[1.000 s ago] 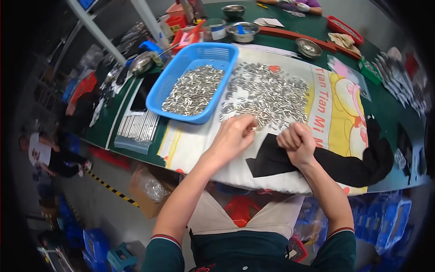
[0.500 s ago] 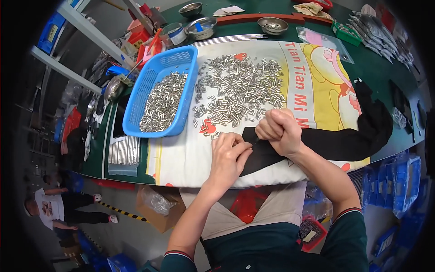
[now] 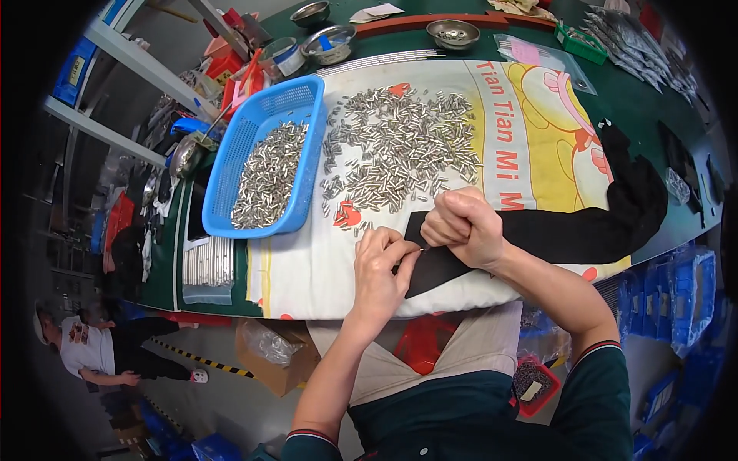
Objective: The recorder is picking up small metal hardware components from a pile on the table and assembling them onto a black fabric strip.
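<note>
My left hand [image 3: 378, 273] is closed in a pinch at the left end of a black cloth [image 3: 550, 237]. A tiny bright tip shows between its thumb and forefinger, too small to name. Just to its right, my right hand [image 3: 466, 229] makes a fist over the black cloth; whatever is inside is hidden by the fingers. Beyond both hands, many small silvery metal pins [image 3: 403, 146] lie spread on a printed white and yellow cloth [image 3: 304, 269]. More of the same pins fill part of a blue plastic basket [image 3: 217, 180] at the left.
Metal bowls [image 3: 453, 34] stand along the far side of the green table [image 3: 634, 100], near a green tray [image 3: 582, 46]. Bundled metal rods [image 3: 207, 263] lie left of the cloth. An open cardboard box [image 3: 277, 361] and a red bin [image 3: 540, 390] are below. Another person [image 3: 92, 346] is at lower left.
Both hands keep nearly the same pose, with a bright tip now showing at the left pinch. The view has shifted slightly. The other person at lower left has changed posture.
</note>
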### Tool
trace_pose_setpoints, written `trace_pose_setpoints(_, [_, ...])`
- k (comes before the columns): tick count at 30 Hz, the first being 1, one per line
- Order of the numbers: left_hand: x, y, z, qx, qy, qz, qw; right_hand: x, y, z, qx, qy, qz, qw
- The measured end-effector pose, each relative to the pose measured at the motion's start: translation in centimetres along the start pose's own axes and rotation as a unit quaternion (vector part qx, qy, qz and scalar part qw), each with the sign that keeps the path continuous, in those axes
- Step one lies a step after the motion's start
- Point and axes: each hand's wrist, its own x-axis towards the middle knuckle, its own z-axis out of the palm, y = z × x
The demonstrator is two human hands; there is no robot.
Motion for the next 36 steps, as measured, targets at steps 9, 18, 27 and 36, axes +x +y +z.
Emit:
trace_pose_setpoints(9, [-0.01, -0.12, 0.02, -0.008, -0.004, -0.005, 1.000, -0.02, 0.26, -0.02, -0.013, 0.008, 0.005, 1.000])
trace_pose_setpoints(18, [0.03, -0.17, -0.03, -0.013, -0.006, -0.010, 1.000, -0.09, 0.27, 0.15, -0.029, 0.014, 0.007, 0.999])
trace_pose_setpoints(27, [0.22, -0.71, 0.18, -0.041, -0.031, -0.023, 0.998, -0.23, 0.54, 0.26, -0.042, 0.017, 0.004, 0.999])
trace_pose_setpoints(36, [0.86, -0.68, -0.24, -0.048, -0.062, -0.017, 0.997, -0.58, 0.76, 0.72, -0.108, 0.019, 0.002, 0.994])
